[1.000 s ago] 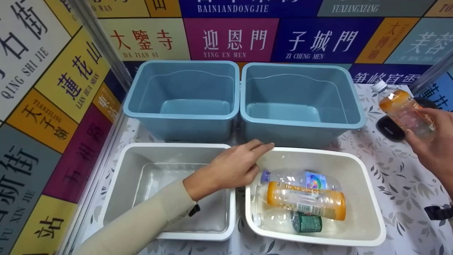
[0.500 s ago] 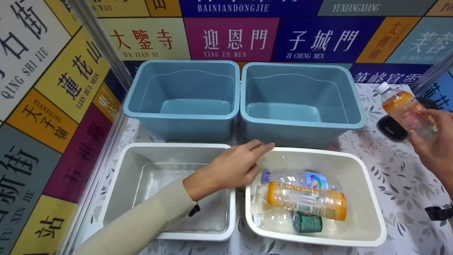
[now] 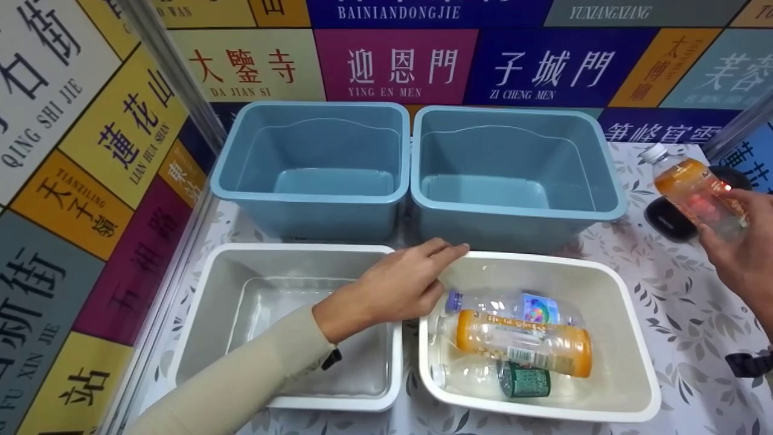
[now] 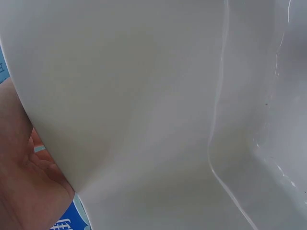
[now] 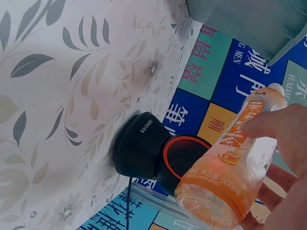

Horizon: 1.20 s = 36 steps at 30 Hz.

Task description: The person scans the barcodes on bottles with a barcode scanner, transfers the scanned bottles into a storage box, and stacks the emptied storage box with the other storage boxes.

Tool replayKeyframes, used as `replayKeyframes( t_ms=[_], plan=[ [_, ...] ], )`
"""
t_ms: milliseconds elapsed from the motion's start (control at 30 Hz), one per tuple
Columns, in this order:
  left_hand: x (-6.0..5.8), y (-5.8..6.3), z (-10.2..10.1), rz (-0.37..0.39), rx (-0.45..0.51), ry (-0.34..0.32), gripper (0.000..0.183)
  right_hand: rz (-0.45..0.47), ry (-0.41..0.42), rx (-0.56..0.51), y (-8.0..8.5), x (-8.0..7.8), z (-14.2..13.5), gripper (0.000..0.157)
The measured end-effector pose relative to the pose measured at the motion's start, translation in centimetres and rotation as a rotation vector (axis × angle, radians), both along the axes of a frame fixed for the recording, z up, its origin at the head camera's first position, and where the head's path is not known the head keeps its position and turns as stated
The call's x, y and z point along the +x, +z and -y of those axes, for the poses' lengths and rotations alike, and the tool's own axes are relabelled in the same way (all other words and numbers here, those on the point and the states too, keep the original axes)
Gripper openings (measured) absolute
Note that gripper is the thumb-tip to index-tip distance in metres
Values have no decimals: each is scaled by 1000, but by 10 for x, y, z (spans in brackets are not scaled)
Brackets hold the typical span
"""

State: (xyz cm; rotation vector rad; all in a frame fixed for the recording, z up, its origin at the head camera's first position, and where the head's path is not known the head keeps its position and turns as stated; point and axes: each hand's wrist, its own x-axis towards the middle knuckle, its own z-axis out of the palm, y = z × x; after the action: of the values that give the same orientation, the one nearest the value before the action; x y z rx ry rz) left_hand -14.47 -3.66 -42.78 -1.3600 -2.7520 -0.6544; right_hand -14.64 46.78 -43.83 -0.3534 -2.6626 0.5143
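Observation:
My right hand [image 3: 740, 248] grips a clear plastic drink bottle [image 3: 694, 187] with an orange label and white cap. It is tilted, the cap pointing up and left. In the right wrist view the bottle [image 5: 235, 158] overlaps a black corded device [image 5: 144, 148] with a red ring; a red glow shows on the bottle in the head view. My left hand [image 3: 401, 281] holds the near-left corner rim of the right white bin [image 3: 628, 314], fingers bent over it. Inside that bin lie an orange-labelled bottle [image 3: 525, 342], a purple-capped bottle [image 3: 492, 302] and a green-labelled bottle [image 3: 525, 379].
Left of that bin stands another white bin [image 3: 211, 314], under my left forearm. Behind them are two blue bins, the left one [image 3: 320, 211] and the right one [image 3: 501, 223]. Sign-patterned panels [image 3: 392, 66] enclose the back and left of the leaf-print tabletop [image 3: 676, 338].
My right hand and the bottle have shifted slightly right and down over the black device. A bright red glow has appeared on the bottle. My left hand stays in place.

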Motion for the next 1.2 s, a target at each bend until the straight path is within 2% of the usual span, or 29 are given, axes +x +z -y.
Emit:
replayKeyframes(
  t_ms=[133, 367, 500, 833, 933, 1200],
  plan=[
    [0, 0, 0, -2, 6, -4, 66, -11, 13, 15, -2, -1, -1, 61],
    [-1, 0, 2, -28, 17, -10, 66, -85, 61, 31, -1, -4, -1, 61],
    [-1, 2, 2, -23, 10, -3, 66, -62, 78, 0, 3, -5, 4, 61],
    [1, 0, -1, -5, -8, -11, 67, -13, 108, -20, 6, 2, 11, 63],
    [2, 0, -1, -4, -9, -12, 67, -22, 130, -15, 10, 2, 17, 61],
    [1, 2, 0, -12, -8, -11, 67, -79, 203, 91, 29, -1, 31, 60]
  ],
)
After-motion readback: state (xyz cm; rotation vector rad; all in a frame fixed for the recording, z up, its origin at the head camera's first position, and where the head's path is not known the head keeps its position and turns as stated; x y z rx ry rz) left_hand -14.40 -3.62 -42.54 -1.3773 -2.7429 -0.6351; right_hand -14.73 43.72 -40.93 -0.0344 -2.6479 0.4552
